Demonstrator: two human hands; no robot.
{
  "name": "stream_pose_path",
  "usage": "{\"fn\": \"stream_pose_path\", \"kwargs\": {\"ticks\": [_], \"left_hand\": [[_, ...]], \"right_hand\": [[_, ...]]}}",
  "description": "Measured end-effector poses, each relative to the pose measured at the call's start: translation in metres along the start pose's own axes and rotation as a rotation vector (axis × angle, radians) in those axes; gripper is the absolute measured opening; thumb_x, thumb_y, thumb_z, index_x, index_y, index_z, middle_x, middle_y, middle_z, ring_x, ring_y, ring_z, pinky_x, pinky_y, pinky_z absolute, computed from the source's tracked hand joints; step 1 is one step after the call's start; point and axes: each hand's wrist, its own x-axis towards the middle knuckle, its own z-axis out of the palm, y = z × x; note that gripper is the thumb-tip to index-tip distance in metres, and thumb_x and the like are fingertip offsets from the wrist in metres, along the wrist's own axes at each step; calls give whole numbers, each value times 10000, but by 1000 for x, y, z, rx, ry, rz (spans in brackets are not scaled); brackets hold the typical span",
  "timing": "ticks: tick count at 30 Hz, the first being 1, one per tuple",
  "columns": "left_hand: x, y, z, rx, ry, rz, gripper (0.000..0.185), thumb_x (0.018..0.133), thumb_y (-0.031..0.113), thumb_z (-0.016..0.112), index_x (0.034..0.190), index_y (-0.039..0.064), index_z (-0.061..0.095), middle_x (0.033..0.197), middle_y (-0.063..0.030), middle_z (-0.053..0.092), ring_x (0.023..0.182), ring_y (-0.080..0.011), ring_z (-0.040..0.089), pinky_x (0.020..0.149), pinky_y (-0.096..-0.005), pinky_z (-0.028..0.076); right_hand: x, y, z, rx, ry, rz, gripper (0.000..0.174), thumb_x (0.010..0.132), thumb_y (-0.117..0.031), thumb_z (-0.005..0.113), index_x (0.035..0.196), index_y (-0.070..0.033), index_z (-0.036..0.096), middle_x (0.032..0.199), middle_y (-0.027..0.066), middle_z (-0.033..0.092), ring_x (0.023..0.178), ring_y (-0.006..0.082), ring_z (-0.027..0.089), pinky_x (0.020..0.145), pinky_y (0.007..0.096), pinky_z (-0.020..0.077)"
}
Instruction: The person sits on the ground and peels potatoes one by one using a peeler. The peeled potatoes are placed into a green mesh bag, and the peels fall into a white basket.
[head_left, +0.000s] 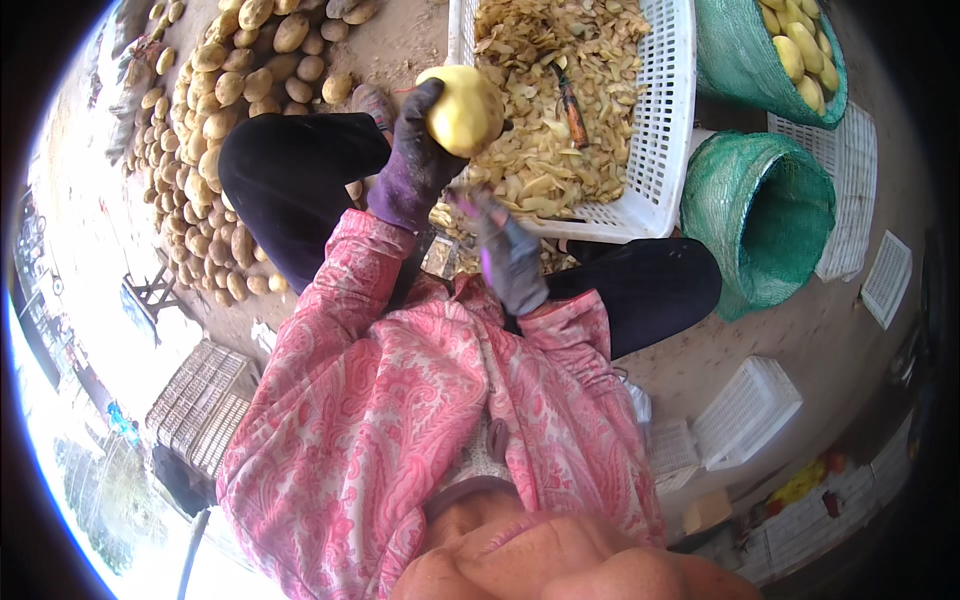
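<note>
My left hand (416, 142), in a dark purple glove, grips a large peeled potato (463, 112) over the left edge of a white plastic crate (664, 127). My right hand (510, 255), in a grey and purple glove, is blurred just outside the crate's near edge. Its fingers are indistinct, and I cannot tell whether it holds anything. Potato peelings (540, 176) fill much of the crate. On them lies a hand tool with an orange and dark handle (574, 112); its working end is hard to make out.
Unpeeled potatoes (199, 157) are heaped on the ground at left. To the right, one green mesh sack (750, 60) holds peeled potatoes; another green sack (712, 217) stands open-mouthed nearby. A white crate (746, 412) sits behind at right, and stacked crates (202, 405) behind at left.
</note>
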Motion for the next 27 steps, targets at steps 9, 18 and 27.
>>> {"fn": "stream_pose_path", "kwargs": {"ticks": [9,18,27], "left_hand": [[-3,17,-9,74,17,-31,755,759,435,660,1327,8,405,1259,-193,514,1192,-359,500,1081,-547,343],[-11,9,-16,94,41,-5,716,773,422,655,1307,1,428,1262,-179,523,1183,-343,512,1065,-480,381],[-5,14,-29,60,57,-22,728,774,417,661,1322,9,412,1285,-189,506,1203,-345,495,1081,-533,349]], "right_hand": [[53,-52,-46,261,256,381,499,995,-322,481,1412,-59,406,1214,81,622,516,13,381,451,177,331],[52,-61,-23,394,203,338,531,958,-324,539,1406,-69,410,613,-39,414,484,42,359,443,205,290],[93,25,-43,-1301,-341,571,432,914,-361,502,1290,-150,510,1113,228,588,1049,385,578,849,465,478]]}}
